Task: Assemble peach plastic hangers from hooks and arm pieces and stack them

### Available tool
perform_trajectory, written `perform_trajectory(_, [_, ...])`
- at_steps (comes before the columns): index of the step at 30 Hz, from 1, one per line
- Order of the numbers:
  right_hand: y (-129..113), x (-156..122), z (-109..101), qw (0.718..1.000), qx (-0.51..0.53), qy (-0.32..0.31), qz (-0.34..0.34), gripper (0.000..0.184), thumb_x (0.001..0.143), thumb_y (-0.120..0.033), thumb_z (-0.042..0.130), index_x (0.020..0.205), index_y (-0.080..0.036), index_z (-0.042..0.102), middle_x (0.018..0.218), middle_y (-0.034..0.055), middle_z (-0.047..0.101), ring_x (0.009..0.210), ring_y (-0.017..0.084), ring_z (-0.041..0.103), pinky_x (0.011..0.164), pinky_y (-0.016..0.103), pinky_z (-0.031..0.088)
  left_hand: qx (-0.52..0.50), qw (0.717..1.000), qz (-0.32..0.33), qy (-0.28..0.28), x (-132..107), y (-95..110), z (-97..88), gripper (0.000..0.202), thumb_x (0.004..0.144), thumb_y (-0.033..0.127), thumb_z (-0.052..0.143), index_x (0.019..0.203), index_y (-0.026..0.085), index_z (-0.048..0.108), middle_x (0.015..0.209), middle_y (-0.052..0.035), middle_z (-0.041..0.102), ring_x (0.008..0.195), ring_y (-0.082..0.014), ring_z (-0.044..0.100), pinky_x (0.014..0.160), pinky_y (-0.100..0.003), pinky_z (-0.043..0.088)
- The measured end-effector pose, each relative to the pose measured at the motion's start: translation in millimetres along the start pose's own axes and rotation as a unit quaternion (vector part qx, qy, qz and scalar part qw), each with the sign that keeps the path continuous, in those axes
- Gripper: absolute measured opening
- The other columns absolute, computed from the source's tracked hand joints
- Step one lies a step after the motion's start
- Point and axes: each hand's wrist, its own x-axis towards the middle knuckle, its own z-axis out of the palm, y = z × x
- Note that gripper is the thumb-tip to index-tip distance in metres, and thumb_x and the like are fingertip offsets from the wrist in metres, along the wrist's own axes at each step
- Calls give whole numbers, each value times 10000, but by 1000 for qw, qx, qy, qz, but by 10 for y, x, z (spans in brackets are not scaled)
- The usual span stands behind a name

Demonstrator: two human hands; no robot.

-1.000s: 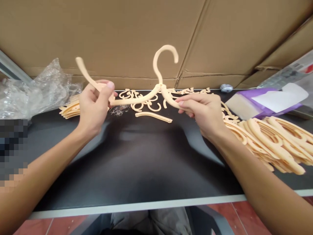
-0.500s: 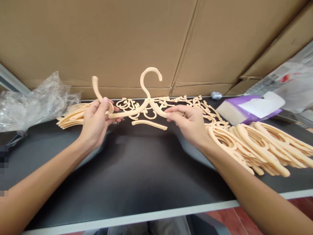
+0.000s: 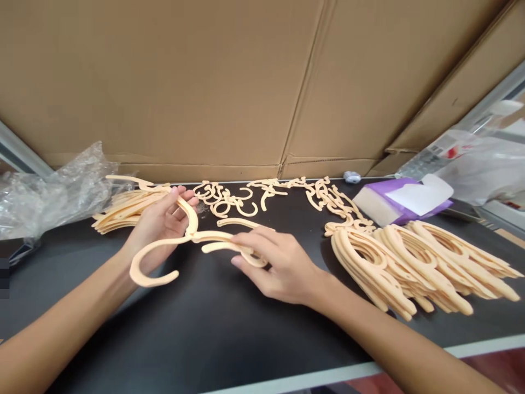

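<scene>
A cream folding clothes hanger [image 3: 189,219] is held between my two hands above the black table, its hook [image 3: 141,262] pointing down and towards me. My left hand [image 3: 158,219] has one arm of the hanger between its thumb and partly stretched fingers. A folded-out end piece [image 3: 131,179] sticks out to the left past the thumb. My right hand [image 3: 283,262] grips the other arm, fingers over the top and thumb underneath; the joint there is partly hidden. Just behind that hand lies a loose curved strip [image 3: 240,221] on the table.
Loose hooks and hanger parts [image 3: 223,200] lie along the back by the cardboard wall [image 3: 164,82]. Stacked hangers [image 3: 394,273] fill the right side, near a purple tissue pack [image 3: 385,202]. More curved pieces [image 3: 118,210] and clear plastic wrap [image 3: 57,186] are at the left.
The hanger has turned over: its hook pointed up and now points down towards me. My right hand has moved left and nearer, closer to my left hand.
</scene>
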Motion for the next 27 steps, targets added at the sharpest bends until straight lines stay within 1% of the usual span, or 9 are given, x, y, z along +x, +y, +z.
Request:
perform_trajectory(2, [-23, -9, 7, 1000, -4, -8, 10, 218, 961, -302, 611, 1140, -185, 659, 881, 64, 740, 665, 155, 630, 590, 273, 474, 5, 1000, 2, -6, -13, 7, 1, 203, 1023, 169, 525, 883, 150, 671, 820, -9, 697, 687, -84, 683, 623, -171, 588])
perform_trajectory(5, [-59, 1, -9, 998, 20, -16, 50, 185, 979, -261, 552, 1138, -195, 619, 848, 35, 739, 602, 135, 597, 568, 268, 430, 26, 999, 0, -30, -43, -50, 0, 200, 1019, 226, 553, 878, 153, 674, 770, -13, 689, 670, -95, 681, 586, -162, 568])
perform_trajectory(8, [-74, 21, -32, 989, 52, -44, 131, 206, 1011, -253, 471, 1182, -191, 570, 843, 23, 722, 597, 133, 582, 554, 267, 390, 49, 996, -4, -74, -91, -169, -1, 173, 1007, 222, 549, 945, 137, 687, 766, -39, 709, 706, -124, 706, 656, -189, 590])
perform_trajectory(11, [-72, 27, -23, 973, 89, -49, 207, 234, 1029, -284, 441, 1233, -206, 528, 859, 20, 707, 678, 153, 615, 585, 265, 395, 76, 990, -29, -114, -171, -286, 1, 216, 1008, 216, 497, 1075, 126, 682, 842, -99, 757, 763, -175, 737, 739, -263, 613])
perform_trajectory(14, [-95, 21, -3, 963, 123, -61, 230, 283, 1041, -328, 428, 1293, -220, 496, 828, 3, 684, 697, 164, 621, 643, 276, 428, 85, 981, -56, -165, -253, -350, 7, 270, 995, 300, 519, 1144, 133, 669, 935, -138, 769, 826, -212, 736, 793, -312, 609])
perform_trajectory(17, [-152, 20, -3, 961, 135, -116, 214, 384, 1026, -387, 472, 1372, -221, 456, 797, -18, 663, 657, 162, 600, 667, 284, 440, 91, 979, -46, -174, -298, -360, 15, 328, 961, 405, 587, 1153, 155, 675, 887, -97, 749, 804, -195, 694, 776, -294, 590])
perform_trajectory(21, [-224, 10, 8, 965, 126, -166, 157, 526, 984, -466, 550, 1434, -223, 425, 836, -15, 684, 608, 146, 586, 606, 261, 421, 114, 980, -44, -156, -323, -343, 24, 290, 928, 426, 642, 1056, 172, 701, 740, -17, 648, 693, -160, 608, 689, -266, 559])
perform_trajectory(24, [-250, -16, 60, 978, 92, -153, 106, 471, 988, -487, 545, 1380, -230, 503, 921, 19, 728, 685, 161, 644, 654, 272, 461, 124, 978, -75, -149, -352, -334, 26, 283, 927, 414, 642, 1053, 171, 714, 685, 2, 584, 620, -132, 526, 616, -227, 524])
perform_trajectory(27, [-245, -28, 106, 990, 61, -117, 56, 357, 1029, -406, 486, 1303, -200, 585, 959, 50, 761, 758, 179, 688, 705, 292, 503, 124, 973, -109, -159, -366, -333, 13, 262, 926, 393, 640, 1002, 157, 726, 640, 12, 526, 583, -113, 466, 577, -202, 497])
